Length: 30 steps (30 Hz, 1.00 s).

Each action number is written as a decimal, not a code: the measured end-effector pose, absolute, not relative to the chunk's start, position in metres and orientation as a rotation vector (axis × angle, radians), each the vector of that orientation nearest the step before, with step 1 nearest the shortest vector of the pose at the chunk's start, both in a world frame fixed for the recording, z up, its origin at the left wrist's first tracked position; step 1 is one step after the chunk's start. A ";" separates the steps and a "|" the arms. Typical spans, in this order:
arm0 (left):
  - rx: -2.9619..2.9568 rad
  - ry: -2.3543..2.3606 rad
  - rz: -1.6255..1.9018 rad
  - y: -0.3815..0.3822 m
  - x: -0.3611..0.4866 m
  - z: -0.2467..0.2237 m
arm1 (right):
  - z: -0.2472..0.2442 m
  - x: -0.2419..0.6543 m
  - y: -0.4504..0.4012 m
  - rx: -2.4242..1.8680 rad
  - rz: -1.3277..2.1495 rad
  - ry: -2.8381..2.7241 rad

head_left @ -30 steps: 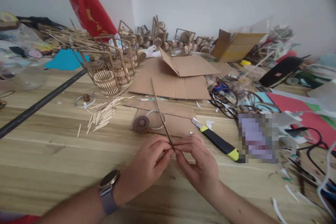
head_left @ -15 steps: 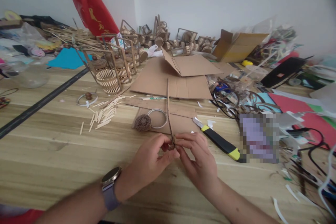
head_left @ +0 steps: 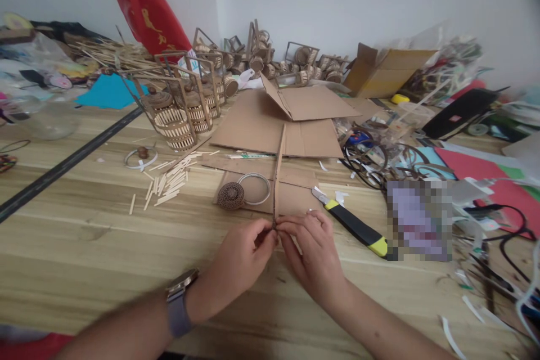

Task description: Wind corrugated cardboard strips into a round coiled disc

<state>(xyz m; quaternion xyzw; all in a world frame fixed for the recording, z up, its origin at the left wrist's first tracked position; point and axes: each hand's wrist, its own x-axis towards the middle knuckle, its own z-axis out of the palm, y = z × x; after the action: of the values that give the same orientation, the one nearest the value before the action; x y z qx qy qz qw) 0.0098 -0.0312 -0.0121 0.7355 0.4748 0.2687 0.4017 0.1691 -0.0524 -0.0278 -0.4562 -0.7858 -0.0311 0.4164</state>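
A narrow brown cardboard strip (head_left: 278,171) points away from me, its near end pinched between the fingertips of my left hand (head_left: 242,259) and my right hand (head_left: 314,253). The two hands almost touch there, and the fingers hide the strip's end. Just beyond lies a cardboard piece (head_left: 295,198) with a coiled cardboard disc (head_left: 230,196) and a pale ring (head_left: 254,189) at its left part. To the right rests a black and yellow utility knife (head_left: 356,226), its tip toward the cardboard.
Small wooden sticks (head_left: 171,183) are scattered at the left, below several woven baskets with handles (head_left: 175,126). Larger cardboard sheets (head_left: 240,121) lie behind. A red bag (head_left: 147,11) leans at the back. Black coils (head_left: 367,160) and cables crowd the right.
The far end of the strip has swung to the right. My left hand's thumb has drawn in closer to its fingers, and both hands have shifted slightly left.
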 end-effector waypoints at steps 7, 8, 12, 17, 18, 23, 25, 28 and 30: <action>1.853 1.177 0.755 -0.035 0.010 -0.014 | -0.025 0.169 -0.053 -1.127 -0.071 -1.988; 1.860 1.168 0.756 -0.035 0.010 -0.014 | -0.025 0.170 -0.053 -1.121 -0.057 -1.983; 1.903 1.135 0.775 -0.034 0.009 -0.014 | -0.024 0.172 -0.052 -1.118 -0.013 -1.971; 1.952 1.081 0.757 -0.031 0.007 -0.011 | -0.025 0.176 -0.050 -1.136 0.050 -1.951; 1.958 1.068 0.752 -0.031 0.007 -0.010 | -0.025 0.177 -0.050 -1.134 0.063 -1.944; 1.895 1.052 0.748 -0.031 0.007 -0.010 | -0.023 0.178 -0.050 -1.078 0.029 -1.957; 1.836 1.056 0.739 -0.031 0.008 -0.011 | -0.022 0.178 -0.050 -1.068 0.019 -1.971; 1.730 1.049 0.692 -0.029 0.008 -0.015 | -0.022 0.177 -0.050 -1.035 0.010 -1.996; 1.647 1.028 0.685 -0.028 0.009 -0.017 | -0.024 0.177 -0.049 -1.032 0.026 -1.999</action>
<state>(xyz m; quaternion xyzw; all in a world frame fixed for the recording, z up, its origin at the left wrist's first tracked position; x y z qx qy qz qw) 0.0086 -0.0283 -0.0174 0.6855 0.4281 0.2850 0.5153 0.1765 -0.0492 -0.0241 -0.4139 -0.8016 0.0105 0.4313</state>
